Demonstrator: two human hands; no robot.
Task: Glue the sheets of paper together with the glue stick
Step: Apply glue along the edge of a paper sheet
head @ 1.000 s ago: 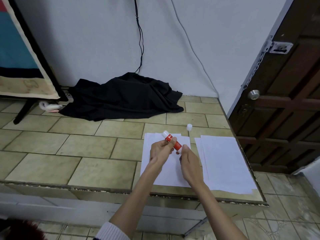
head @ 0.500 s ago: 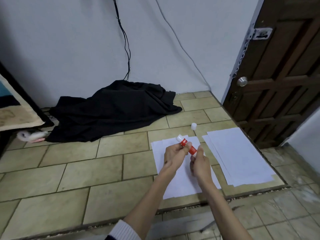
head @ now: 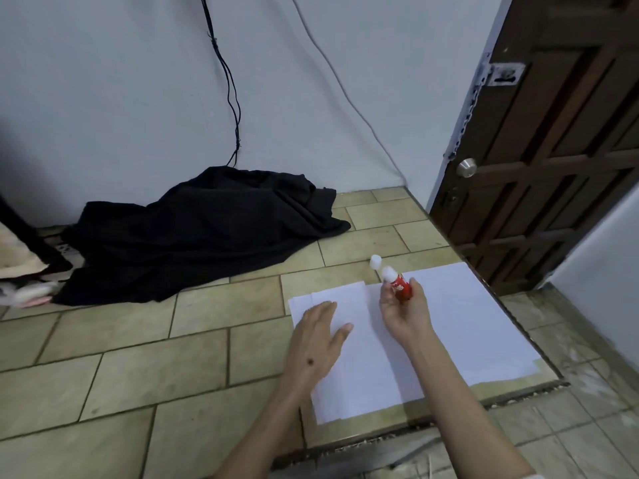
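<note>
**Glue stick held over the paper, left hand flat on the near sheets**

The right hand (head: 403, 311) is gripping the red glue stick (head: 401, 286), fingers and thumb curled round its barrel, holding it tilted with its white end pointing up and to the left. It is hovering right of centre in the frame, above the gap between two lots of paper. The left hand (head: 316, 344) is lying released, fingers straight and spread, palm down on the left stack of white sheets (head: 356, 375), which is sitting at the lower centre of the tiled table (head: 155, 357). A second stack of white sheets (head: 477, 326) is lying just to the right, reaching toward the table's right edge. A small white cap (head: 375, 261) is standing on the tiles just beyond the glue stick's upper end. A black cloth (head: 204, 229) is lying crumpled at the centre left against the pale wall (head: 138, 81), with a black cable (head: 230, 81) hanging down to it. A dark wooden door (head: 560, 150) with a round metal knob (head: 466, 167) is filling the upper right.
</note>
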